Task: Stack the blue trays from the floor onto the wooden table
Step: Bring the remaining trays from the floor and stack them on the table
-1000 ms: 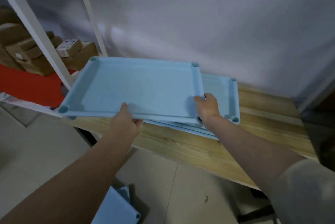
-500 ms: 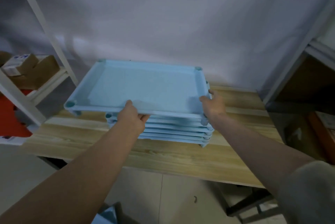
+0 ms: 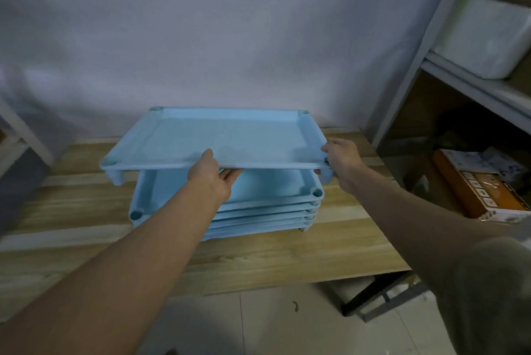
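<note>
I hold a light blue tray (image 3: 218, 136) level in the air above a stack of several blue trays (image 3: 267, 205) on the wooden table (image 3: 287, 257). My left hand (image 3: 214, 175) grips the tray's near long edge, thumb on top and fingers under it. My right hand (image 3: 340, 156) grips its near right corner by the corner leg. The held tray sits offset to the left of the stack, its left legs hanging free above the tabletop.
A grey-white sheet (image 3: 230, 38) hangs behind the table. A metal shelf unit (image 3: 431, 38) stands on the right with a white foam box (image 3: 488, 35) and an orange carton (image 3: 482, 185). Another shelf frame (image 3: 20, 136) is at the left. Tiled floor (image 3: 287, 323) lies below.
The tray has travelled right and come in over the stack, and my view has swung right with it. Both hands keep their grips on the same edge and corner.
</note>
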Demonstrator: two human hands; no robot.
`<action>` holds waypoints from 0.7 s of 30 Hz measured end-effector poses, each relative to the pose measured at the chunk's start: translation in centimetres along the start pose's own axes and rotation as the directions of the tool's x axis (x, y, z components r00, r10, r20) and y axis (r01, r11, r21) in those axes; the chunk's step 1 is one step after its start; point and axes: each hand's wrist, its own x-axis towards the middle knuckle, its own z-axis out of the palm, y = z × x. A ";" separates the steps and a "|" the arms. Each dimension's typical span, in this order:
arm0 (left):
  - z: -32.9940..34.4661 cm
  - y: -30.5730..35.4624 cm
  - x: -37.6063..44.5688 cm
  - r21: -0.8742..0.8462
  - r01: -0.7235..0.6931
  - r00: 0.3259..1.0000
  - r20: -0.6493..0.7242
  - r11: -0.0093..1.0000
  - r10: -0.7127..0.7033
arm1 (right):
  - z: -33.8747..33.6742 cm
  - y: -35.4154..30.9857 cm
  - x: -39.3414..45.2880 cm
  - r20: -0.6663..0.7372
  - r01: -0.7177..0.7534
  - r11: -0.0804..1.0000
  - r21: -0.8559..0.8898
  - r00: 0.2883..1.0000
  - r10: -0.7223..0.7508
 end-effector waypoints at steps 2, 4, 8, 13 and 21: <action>0.1 0.1 0.5 0.010 0.004 1.000 0.004 1.000 -0.005 | 0.2 0.1 0.6 0.021 -0.018 1.000 0.016 1.000 0.018; 0.2 0.1 1.0 0.022 0.008 1.000 0.012 1.000 -0.008 | 0.3 0.1 1.3 0.036 -0.030 1.000 0.009 0.999 0.030; -0.1 -0.5 1.8 0.030 0.022 1.000 -0.010 0.999 -0.021 | 0.4 0.5 2.0 0.072 -0.024 0.999 -0.022 0.997 0.025; -0.8 -1.6 2.2 0.016 0.038 0.999 -0.025 0.999 -0.038 | 0.0 1.4 2.7 0.104 -0.032 0.997 -0.064 0.994 0.039; -1.7 -2.9 2.1 -0.012 0.025 0.998 -0.065 1.000 -0.026 | -0.6 2.3 3.1 0.140 -0.073 0.990 -0.124 0.986 0.090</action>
